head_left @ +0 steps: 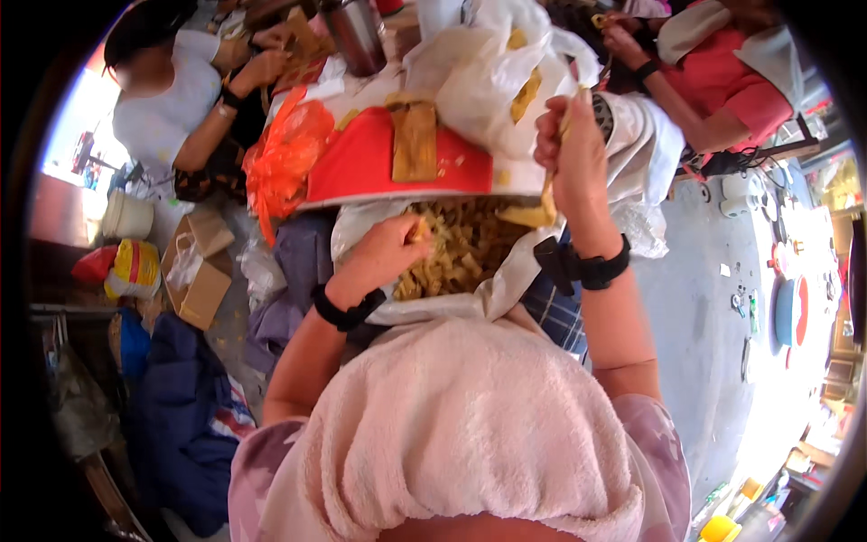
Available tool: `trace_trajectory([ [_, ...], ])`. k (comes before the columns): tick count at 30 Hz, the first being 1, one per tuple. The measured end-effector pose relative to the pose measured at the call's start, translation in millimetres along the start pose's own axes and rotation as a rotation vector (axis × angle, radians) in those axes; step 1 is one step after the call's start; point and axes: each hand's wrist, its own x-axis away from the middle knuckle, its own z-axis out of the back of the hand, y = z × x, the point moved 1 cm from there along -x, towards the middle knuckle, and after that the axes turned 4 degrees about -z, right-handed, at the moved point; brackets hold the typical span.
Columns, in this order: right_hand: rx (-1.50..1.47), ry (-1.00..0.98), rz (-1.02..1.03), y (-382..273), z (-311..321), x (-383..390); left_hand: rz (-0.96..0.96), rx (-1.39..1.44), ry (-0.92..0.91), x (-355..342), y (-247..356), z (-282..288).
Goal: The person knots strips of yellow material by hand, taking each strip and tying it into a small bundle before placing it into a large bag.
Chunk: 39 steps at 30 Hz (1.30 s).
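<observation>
In my lap, a white sack [499,296] lies open, heaped with yellow-brown pieces [456,253] that look like a dried food, though I cannot tell which. My left hand [384,251] hovers over the heap's left side, its fingers closed on a small yellow-brown piece [419,231]. Raised at the table's near right edge, my right hand [578,167] grips a long yellow-brown strip [547,194]. The strip's lower end widens and hangs over the sack. On the table ahead, a flat brown slab [414,143] rests on a red mat [352,161].
An orange-red plastic bag [287,154] sits at the table's left, below a steel tumbler [355,36]. White plastic bags [483,77] crowd its right side. Two people work across the table, a hand [262,70] at left and an arm [673,95] at right. A cardboard box [200,280] stands left.
</observation>
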Motion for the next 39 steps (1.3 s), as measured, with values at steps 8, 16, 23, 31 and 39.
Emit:
trace_trajectory([
  [8,0.948,-0.421,0.781,31.3,-38.7,64.1,-0.002,0.499,-0.144,-1.2,-8.1,-7.8],
  [16,0.761,-0.67,0.635,73.6,-47.7,88.7,-0.562,0.06,0.144,23.5,30.5,18.4],
  [23,0.58,-0.603,0.186,66.4,-62.1,77.4,0.13,1.271,-0.087,13.9,17.8,-3.8],
  [31,0.719,-0.473,0.451,89.3,-58.8,59.4,-0.022,0.469,-0.071,13.9,24.9,11.2],
  [39,-0.296,-0.438,-0.682,69.1,-67.7,63.5,-0.717,-0.296,0.952,17.3,42.4,8.6],
])
